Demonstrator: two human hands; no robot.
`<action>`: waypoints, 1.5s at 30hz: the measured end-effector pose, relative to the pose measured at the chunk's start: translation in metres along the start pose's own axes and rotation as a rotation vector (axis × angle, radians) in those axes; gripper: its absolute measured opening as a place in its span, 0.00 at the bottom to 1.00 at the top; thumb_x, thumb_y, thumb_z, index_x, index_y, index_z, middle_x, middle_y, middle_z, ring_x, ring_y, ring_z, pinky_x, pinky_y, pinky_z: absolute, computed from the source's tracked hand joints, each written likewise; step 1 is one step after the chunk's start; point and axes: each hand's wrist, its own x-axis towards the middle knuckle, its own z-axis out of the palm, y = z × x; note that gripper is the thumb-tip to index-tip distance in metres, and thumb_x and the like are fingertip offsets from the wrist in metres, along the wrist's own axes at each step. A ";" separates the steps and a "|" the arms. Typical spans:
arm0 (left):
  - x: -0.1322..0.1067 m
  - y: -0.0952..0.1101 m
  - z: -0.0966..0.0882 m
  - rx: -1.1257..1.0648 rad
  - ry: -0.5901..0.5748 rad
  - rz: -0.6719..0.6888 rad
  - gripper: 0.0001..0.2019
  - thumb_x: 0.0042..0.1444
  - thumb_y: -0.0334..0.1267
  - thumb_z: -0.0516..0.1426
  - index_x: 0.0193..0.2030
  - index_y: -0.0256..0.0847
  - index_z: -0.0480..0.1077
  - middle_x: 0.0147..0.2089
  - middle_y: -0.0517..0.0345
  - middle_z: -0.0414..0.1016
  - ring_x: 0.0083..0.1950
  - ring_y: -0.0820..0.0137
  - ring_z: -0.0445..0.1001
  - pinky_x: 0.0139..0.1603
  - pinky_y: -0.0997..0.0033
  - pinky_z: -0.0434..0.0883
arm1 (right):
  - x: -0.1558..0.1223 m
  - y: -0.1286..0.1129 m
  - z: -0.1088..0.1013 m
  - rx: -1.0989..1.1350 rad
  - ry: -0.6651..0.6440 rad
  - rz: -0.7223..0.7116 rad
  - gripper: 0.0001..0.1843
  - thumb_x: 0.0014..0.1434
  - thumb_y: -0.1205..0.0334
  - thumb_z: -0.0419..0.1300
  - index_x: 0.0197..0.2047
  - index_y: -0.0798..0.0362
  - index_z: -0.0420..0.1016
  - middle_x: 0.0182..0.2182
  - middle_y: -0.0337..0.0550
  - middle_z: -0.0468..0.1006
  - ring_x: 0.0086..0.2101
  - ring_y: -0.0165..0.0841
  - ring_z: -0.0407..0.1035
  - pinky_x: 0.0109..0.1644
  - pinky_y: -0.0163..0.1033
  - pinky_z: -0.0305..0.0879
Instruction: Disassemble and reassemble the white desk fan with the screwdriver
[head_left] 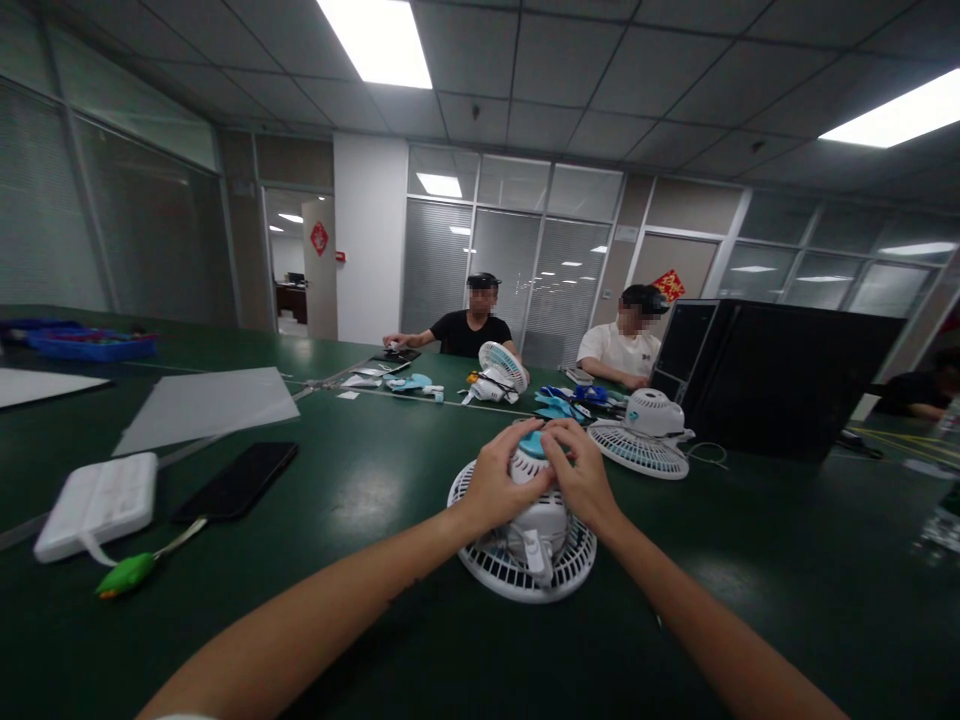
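Note:
A small white fan [525,560] lies grille-down on the dark green table [360,500], its round motor housing pointing up. My left hand [501,488] wraps the left side of the housing with curled fingers. My right hand [579,470] grips the top from the right, fingertips pressed on a teal part [534,446] at the top of the housing. Both hands meet over the fan.
A black phone [238,480], a white power bank [97,503] and a green-handled screwdriver [131,572] lie at left. A second fan [646,432] and a black box [772,375] stand at right. Two people sit across the table with fan parts.

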 end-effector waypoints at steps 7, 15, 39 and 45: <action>-0.001 0.000 0.000 0.003 0.001 -0.018 0.29 0.49 0.31 0.61 0.60 0.41 0.66 0.60 0.48 0.73 0.60 0.58 0.72 0.64 0.54 0.66 | 0.004 -0.001 0.002 -0.003 0.025 0.040 0.11 0.55 0.52 0.61 0.33 0.50 0.69 0.37 0.44 0.73 0.38 0.38 0.68 0.36 0.40 0.64; -0.002 0.006 0.002 -0.012 0.009 -0.080 0.26 0.49 0.32 0.61 0.56 0.40 0.64 0.56 0.47 0.74 0.55 0.59 0.75 0.60 0.56 0.69 | 0.000 0.001 0.001 -0.092 0.049 0.013 0.11 0.61 0.53 0.56 0.31 0.50 0.66 0.36 0.43 0.72 0.39 0.37 0.68 0.39 0.40 0.63; 0.018 0.009 -0.011 -0.011 0.003 -0.114 0.11 0.55 0.40 0.60 0.43 0.39 0.75 0.47 0.50 0.75 0.51 0.60 0.74 0.56 0.59 0.70 | -0.020 -0.005 -0.016 -0.342 -0.110 -0.159 0.24 0.57 0.42 0.58 0.49 0.50 0.69 0.52 0.53 0.67 0.48 0.45 0.69 0.50 0.50 0.66; 0.025 0.019 -0.022 0.189 -0.128 0.003 0.15 0.57 0.37 0.57 0.50 0.36 0.77 0.43 0.50 0.75 0.47 0.63 0.75 0.53 0.61 0.71 | -0.027 -0.005 -0.011 -0.210 -0.110 -0.132 0.28 0.55 0.47 0.63 0.55 0.50 0.63 0.53 0.52 0.67 0.52 0.46 0.67 0.54 0.51 0.66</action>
